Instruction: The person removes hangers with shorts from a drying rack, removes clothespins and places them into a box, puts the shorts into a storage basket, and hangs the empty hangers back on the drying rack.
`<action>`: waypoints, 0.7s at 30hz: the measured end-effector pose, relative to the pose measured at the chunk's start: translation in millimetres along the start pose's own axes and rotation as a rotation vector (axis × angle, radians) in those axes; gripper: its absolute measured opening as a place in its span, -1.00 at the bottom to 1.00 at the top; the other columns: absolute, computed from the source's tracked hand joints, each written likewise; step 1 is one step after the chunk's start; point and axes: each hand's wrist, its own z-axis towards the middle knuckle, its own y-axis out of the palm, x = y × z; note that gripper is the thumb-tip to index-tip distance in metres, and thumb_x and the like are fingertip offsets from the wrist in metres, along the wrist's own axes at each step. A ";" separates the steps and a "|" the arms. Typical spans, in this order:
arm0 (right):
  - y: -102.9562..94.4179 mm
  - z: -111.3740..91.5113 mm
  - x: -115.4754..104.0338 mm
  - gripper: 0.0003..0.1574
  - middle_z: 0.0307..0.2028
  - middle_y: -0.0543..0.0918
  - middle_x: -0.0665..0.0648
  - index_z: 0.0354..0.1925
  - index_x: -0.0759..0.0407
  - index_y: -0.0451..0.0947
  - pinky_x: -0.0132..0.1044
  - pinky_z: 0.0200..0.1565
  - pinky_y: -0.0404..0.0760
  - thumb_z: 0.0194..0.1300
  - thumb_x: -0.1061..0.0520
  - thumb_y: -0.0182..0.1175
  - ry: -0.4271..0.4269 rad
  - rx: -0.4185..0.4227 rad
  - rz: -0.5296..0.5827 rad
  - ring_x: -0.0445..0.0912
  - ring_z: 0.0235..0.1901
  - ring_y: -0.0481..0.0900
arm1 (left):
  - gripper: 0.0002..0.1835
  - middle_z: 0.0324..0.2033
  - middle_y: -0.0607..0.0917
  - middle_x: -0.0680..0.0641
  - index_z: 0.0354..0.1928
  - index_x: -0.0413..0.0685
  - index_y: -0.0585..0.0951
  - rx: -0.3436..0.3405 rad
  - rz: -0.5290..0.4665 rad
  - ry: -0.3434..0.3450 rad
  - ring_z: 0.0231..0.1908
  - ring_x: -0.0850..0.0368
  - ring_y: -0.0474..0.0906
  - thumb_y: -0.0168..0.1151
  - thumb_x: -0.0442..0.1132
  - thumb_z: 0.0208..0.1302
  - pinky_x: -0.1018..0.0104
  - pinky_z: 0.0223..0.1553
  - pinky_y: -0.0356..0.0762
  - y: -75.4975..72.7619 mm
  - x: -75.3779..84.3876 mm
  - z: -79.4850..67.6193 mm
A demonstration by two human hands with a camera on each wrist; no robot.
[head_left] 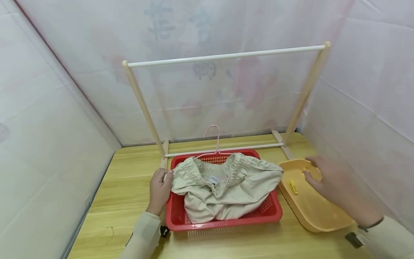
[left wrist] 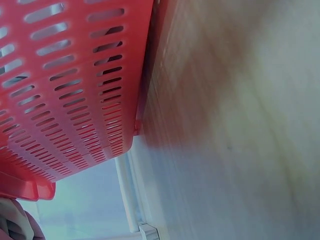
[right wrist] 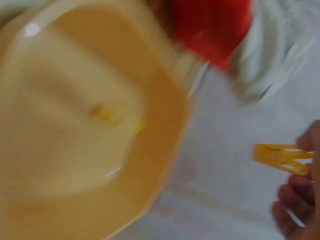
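Observation:
Beige shorts [head_left: 226, 190] on a pink hanger [head_left: 215, 140] lie in a red basket [head_left: 226, 223] on the wooden table. My left hand [head_left: 166, 178] grips the waistband at the basket's left rim. My right hand [head_left: 310, 174], blurred, hovers over an orange tray [head_left: 323, 219] to the right of the basket. In the right wrist view the right hand [right wrist: 305, 170] pinches a yellow clothespin [right wrist: 280, 156] above the orange tray [right wrist: 75, 165]. Another yellow clothespin [head_left: 293, 186] lies in the tray. The left wrist view shows only the red basket's slotted wall [left wrist: 65, 85] and the table.
A wooden drying rack with a white top bar [head_left: 226, 55] stands behind the basket; its lower rail [head_left: 226, 149] runs just past the basket's far rim. White sheeting walls in the table on three sides. Bare wooden tabletop [head_left: 129, 187] lies left of the basket.

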 end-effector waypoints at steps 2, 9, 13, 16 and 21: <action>1.7 -16.8 21.2 -0.46 -0.32 0.70 0.37 -0.10 0.46 0.62 0.17 -0.39 0.59 0.18 0.00 0.37 0.082 -0.144 -0.015 0.25 -0.40 0.64 | -0.73 -0.48 0.54 0.04 -0.48 -0.08 0.58 0.004 0.000 -0.002 -0.39 0.15 0.42 0.24 -0.27 0.46 0.29 -0.34 0.36 -0.9 1.3 -0.5; 20.2 -55.8 67.1 -0.61 -0.40 0.68 0.23 -0.23 0.42 0.65 0.11 -0.35 0.60 0.00 0.24 0.54 0.219 -0.423 0.022 0.14 -0.42 0.64 | -0.72 -0.48 0.54 0.05 -0.50 -0.08 0.58 0.001 0.010 0.002 -0.38 0.15 0.40 0.24 -0.28 0.46 0.30 -0.34 0.36 -0.6 0.0 -0.4; 29.9 -61.9 80.6 -0.69 -0.47 0.66 0.12 -0.31 0.38 0.66 0.00 -0.37 0.57 0.05 0.21 0.55 0.244 -0.478 0.047 0.00 -0.46 0.58 | -0.73 -0.48 0.55 0.05 -0.49 -0.07 0.58 0.005 0.003 0.009 -0.37 0.15 0.40 0.24 -0.28 0.46 0.31 -0.34 0.35 0.2 -2.0 -0.4; 35.3 -62.5 85.8 -0.72 -0.46 0.68 0.11 -0.33 0.35 0.67 -0.01 -0.35 0.58 0.11 0.17 0.53 0.264 -0.543 0.065 -0.02 -0.45 0.59 | -0.72 -0.49 0.54 0.06 -0.50 -0.06 0.58 0.008 0.001 0.015 -0.38 0.16 0.40 0.24 -0.28 0.46 0.32 -0.35 0.34 1.1 -3.9 -0.9; 39.6 -57.1 88.0 -0.67 -0.43 0.69 0.11 -0.29 0.36 0.67 -0.01 -0.33 0.58 0.20 0.09 0.48 0.301 -0.660 0.064 -0.04 -0.44 0.58 | -0.71 -0.51 0.51 0.09 -0.52 -0.04 0.57 0.019 0.001 0.031 -0.38 0.18 0.39 0.26 -0.29 0.44 0.32 -0.36 0.34 1.8 -4.6 -0.4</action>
